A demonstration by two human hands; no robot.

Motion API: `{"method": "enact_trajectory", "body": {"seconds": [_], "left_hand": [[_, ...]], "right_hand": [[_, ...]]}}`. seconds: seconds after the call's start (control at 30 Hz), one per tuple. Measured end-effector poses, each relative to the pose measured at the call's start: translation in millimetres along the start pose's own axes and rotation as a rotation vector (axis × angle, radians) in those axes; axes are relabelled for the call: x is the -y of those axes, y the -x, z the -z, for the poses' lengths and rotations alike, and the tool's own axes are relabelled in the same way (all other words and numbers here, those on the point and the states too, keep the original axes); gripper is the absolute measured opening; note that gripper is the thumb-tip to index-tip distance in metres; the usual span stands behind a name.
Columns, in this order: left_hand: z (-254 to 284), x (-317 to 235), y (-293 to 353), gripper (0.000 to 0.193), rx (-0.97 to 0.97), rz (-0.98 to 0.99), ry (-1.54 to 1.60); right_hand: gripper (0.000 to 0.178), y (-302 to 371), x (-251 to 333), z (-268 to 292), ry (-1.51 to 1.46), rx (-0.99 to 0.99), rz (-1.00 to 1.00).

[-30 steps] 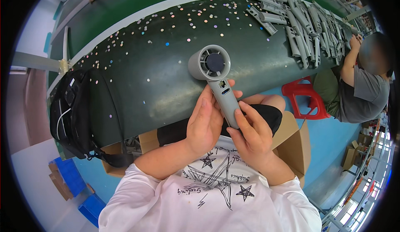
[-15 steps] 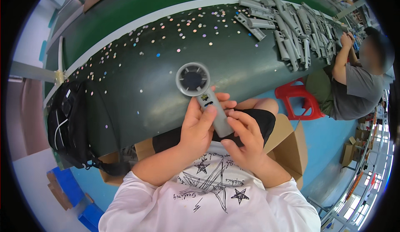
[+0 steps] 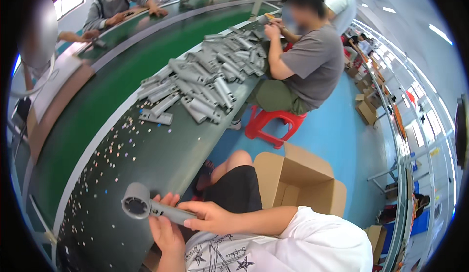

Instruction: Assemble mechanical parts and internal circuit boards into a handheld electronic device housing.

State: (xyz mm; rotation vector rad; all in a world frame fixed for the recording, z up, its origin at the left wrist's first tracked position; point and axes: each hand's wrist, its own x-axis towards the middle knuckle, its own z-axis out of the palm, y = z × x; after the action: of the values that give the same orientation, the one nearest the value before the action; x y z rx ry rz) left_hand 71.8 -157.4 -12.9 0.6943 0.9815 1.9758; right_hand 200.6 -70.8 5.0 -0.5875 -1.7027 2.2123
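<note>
L hand (image 3: pixel 169 238) cupped the grey handheld fan (image 3: pixel 136 199) round its upper handle, R hand (image 3: pixel 211 217) pinched the lower end, nr the table's (image 3: pixel 181 147) edge; steady, light pressure prob. suited it best.

A grey handheld fan (image 3: pixel 163 211), held off the table (image 3: pixel 105 228), sits around eight o'clock in the view. Its round, drum-like head (image 3: pixel 136 201) points to ten o'clock, the open rim tipped toward six, showing a dark hub and spokes. The slim, straight handle (image 3: pixel 171 214) slants toward four o'clock, dark marks near its neck, its tail partly covered.
</note>
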Motion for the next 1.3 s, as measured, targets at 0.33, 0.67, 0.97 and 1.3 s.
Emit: {"method": "enact_trajectory", "body": {"seconds": [0.33, 0.67, 0.97, 1.3], "left_hand": [[13, -28, 1, 0.097, -0.248, -0.254, -0.368], [8, -25, -4, 0.114, -0.211, -0.221, -0.220], [19, -23, 2, 0.108, -0.067, -0.310, -0.381], [20, -19, -2, 0.106, -0.031, -0.375, -0.423]], "right_hand": [[0.040, 11, 15, -2, 0.550, -0.020, 0.218], [0.053, 21, 30, 19, 0.549, -0.077, 0.254], [0.044, 18, 36, 13, 0.762, -0.067, 0.519], [0.041, 19, 37, 13, 0.815, -0.083, 0.500]]}}
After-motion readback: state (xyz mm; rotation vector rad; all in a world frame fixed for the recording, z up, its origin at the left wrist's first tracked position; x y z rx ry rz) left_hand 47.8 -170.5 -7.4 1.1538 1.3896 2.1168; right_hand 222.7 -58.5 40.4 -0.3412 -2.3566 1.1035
